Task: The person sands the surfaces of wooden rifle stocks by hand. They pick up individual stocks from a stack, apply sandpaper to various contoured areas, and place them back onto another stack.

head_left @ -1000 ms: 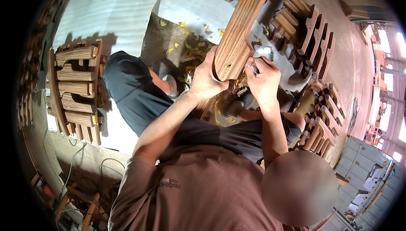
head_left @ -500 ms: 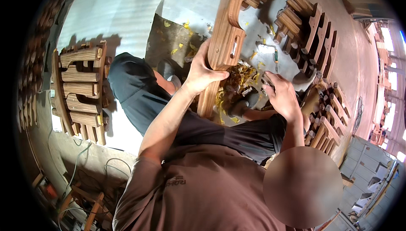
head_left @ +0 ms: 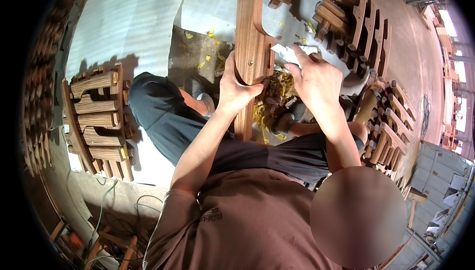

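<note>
A long brown shaped wooden part (head_left: 249,27) stands tilted up in front of me, its lower end by my lap. It has a curved notch, a small round hole with a metal-looking insert, and a slot in its right side. My left hand (head_left: 234,88) is closed round its lower portion, thumb across the near edge. Close to the slot, my right hand (head_left: 319,79) has its index finger and thumb forward around a bright, pointed, blade-like piece (head_left: 281,51). Its handle is hidden by the hand, and glare blurs where it ends against the pale sheet.
Yellow and brown scraps (head_left: 279,92) lie between my feet. Stacked wooden parts (head_left: 96,119) stand left, with more stacks (head_left: 368,32) at the far right and others (head_left: 391,126) near my right knee. Pale sheets (head_left: 131,18) cover part of the floor. Cables (head_left: 101,210) lie lower left.
My right hand has moved up and left to the slotted side of the wooden part. The part has turned slightly, showing more of its broad face; my left hand still holds it.
</note>
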The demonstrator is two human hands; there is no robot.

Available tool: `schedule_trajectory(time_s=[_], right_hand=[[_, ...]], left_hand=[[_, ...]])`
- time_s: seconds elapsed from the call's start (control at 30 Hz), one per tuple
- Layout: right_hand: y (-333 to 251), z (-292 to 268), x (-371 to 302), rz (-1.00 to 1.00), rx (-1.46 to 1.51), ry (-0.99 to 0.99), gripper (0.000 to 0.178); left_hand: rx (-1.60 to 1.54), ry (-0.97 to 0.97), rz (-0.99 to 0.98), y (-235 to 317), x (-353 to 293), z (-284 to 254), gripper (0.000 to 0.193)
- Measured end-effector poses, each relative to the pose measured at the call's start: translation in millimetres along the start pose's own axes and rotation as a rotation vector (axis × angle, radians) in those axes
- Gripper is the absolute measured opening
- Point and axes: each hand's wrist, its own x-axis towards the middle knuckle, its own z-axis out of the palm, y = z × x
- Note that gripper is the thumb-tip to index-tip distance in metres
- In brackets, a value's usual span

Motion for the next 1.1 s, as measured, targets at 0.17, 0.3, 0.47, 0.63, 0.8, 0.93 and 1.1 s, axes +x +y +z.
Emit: schedule_trajectory(time_s=[0.17, 0.3, 0.47, 0.63, 0.8, 0.93, 1.1], right_hand=[[-2.2, -0.6, 8.8, -0.067, -0.104, -0.196, 0.039], [31.5, -17.5, 20.5, -0.194, 0.079, -0.315, 0.034], [56.6, -20.8, 21.8, -0.250, 0.335, -0.307, 0.030], [65.2, -23.2, 8.7, -0.259, 0.356, -0.307, 0.029], [91.8, -30.5, 0.6, -0.215, 0.699, -0.663, 0.033], [87.6, -37.7, -15.9, -0.202, 1.007, -0.634, 0.029], [79.6, 8.6, -44.6, 0.295, 0.686, -0.267, 0.020]], left_hand=[[0.183, -0.001, 0.019, 5.0, -3.8, -4.2, 0.098], [0.136, -0.139, 0.035, 7.7, -1.5, -4.9, 0.099], [-0.092, -0.299, -0.060, -1.7, 1.6, -0.7, 0.102], [0.132, -0.243, -0.031, -9.8, -3.5, 9.3, 0.098], [-0.035, -0.427, -0.068, 3.8, 5.9, 4.0, 0.104], [-0.205, -0.351, -0.115, -5.1, 7.1, -1.2, 0.098], [-0.324, -0.306, -0.214, -7.2, 9.5, -10.5, 0.099]])
